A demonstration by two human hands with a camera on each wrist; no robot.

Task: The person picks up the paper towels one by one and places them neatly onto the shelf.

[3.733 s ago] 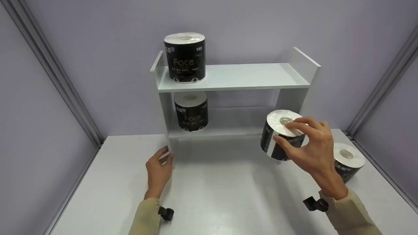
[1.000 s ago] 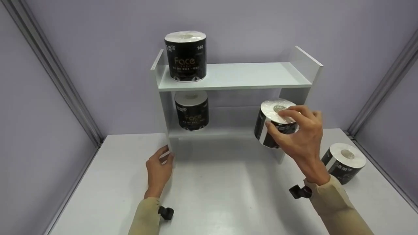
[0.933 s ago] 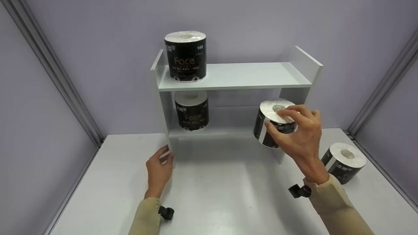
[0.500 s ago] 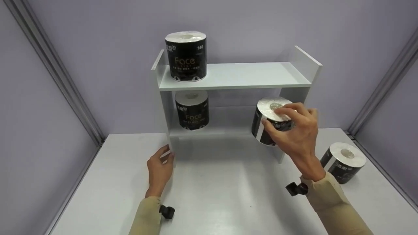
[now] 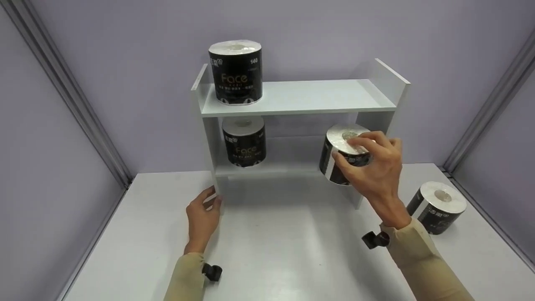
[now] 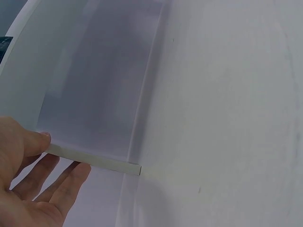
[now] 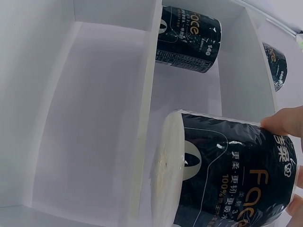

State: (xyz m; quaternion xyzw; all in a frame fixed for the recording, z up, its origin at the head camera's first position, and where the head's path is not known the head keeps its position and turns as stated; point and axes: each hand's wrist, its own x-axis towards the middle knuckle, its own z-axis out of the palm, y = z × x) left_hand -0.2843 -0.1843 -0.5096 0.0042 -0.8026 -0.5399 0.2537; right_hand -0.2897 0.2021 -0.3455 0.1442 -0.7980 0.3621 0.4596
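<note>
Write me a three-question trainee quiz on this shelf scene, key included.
1. Which hand holds a paper roll?
2. True or false: the left hand grips the left side panel.
3. Where on the top board does the upper roll stand? A) left end, B) middle, C) right end.

Key: 1. the right hand; 2. true; 3. A.

Left sleeve [image 5: 186,276], khaki, reached the wrist; right sleeve [image 5: 422,263], matching khaki, was creased near the cuff; left wrist camera [image 5: 213,272] and right wrist camera [image 5: 375,240] were black, each a block joined to a rounded part
</note>
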